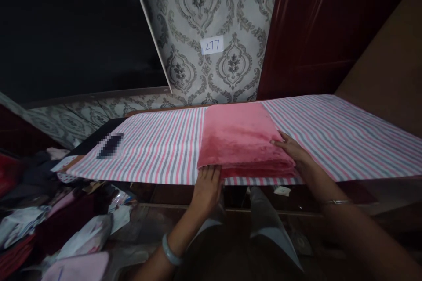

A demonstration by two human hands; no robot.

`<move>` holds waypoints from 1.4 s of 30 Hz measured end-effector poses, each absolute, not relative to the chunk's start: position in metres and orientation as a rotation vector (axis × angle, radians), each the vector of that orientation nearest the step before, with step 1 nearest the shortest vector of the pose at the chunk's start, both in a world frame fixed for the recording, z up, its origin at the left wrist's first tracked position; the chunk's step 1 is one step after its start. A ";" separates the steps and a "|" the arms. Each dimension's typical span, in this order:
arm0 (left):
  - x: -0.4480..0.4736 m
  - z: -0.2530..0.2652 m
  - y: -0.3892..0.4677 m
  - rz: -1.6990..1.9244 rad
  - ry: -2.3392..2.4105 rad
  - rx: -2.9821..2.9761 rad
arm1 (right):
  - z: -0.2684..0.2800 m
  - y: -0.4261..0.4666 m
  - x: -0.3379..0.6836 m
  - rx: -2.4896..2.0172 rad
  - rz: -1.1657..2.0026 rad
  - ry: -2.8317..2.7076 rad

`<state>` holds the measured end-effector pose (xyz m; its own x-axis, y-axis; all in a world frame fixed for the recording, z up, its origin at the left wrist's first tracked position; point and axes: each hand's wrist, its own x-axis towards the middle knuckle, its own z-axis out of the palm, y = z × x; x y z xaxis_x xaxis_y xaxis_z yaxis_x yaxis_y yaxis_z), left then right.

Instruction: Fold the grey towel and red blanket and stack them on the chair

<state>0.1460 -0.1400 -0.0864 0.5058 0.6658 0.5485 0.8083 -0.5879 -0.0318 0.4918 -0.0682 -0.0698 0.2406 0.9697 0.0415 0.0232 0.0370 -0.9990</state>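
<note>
A folded pink plush blanket [240, 136] lies in several layers on a striped cloth in pink, grey and white [165, 149]. At its near left corner is my left hand [207, 189], fingers together and closed on the front edge. My right hand [293, 149] grips the right side, with the thumb on top and the other fingers partly hidden at the edge. The near side shows the stacked folds, which hang slightly uneven. On my left wrist is a pale bangle [170, 250], on my right a thin metal bracelet [336, 202].
A blurred-out dark object [110, 145] rests on the cloth's left part. Behind stand a large dark screen [75, 30] and a patterned wall with a paper marked 277 [212, 45]. Piled clothes [66, 215] lie at lower left. A dark red panel [303, 30] rises at back right.
</note>
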 end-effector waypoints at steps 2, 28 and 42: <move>0.133 -0.086 -0.140 -0.864 -1.154 -2.467 | -0.067 -0.071 0.491 -1.288 1.045 -0.993; 0.136 -0.043 -0.115 -0.899 -1.084 -2.338 | -0.049 -0.072 0.492 -1.291 1.181 -0.930; 0.129 -0.038 -0.110 -1.010 -0.973 -2.529 | -0.054 -0.075 0.495 -1.432 1.019 -0.888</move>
